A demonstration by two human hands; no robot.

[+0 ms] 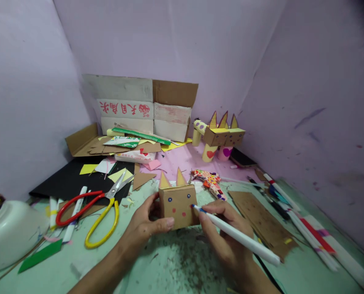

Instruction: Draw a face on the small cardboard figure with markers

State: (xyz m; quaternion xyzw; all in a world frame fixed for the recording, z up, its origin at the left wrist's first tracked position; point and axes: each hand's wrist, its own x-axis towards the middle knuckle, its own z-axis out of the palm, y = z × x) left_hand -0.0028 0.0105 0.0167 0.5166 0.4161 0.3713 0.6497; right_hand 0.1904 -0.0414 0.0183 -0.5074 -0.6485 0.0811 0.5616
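My left hand [153, 222] grips a small brown cardboard box [179, 222] by its left side, thumb across the front. Two pointed yellow ears stand on the box's top edge. Its front bears two dark blue eye dots and red-pink dots below them. In my right hand [227, 232] is a white marker [243, 237] held like a pen. The marker's blue tip points at the right part of the box front, beside the right eye; whether it touches cannot be told. The fingers behind the box are hidden.
Scissors [107, 200] with red and yellow handles lie at left, near a white pot [13, 232]. A patterned glue gun [209, 181] lies behind the box. Finished-looking cardboard animals [220, 136] stand at back right. Cardboard [258, 220] and several markers [310, 232] lie at right.
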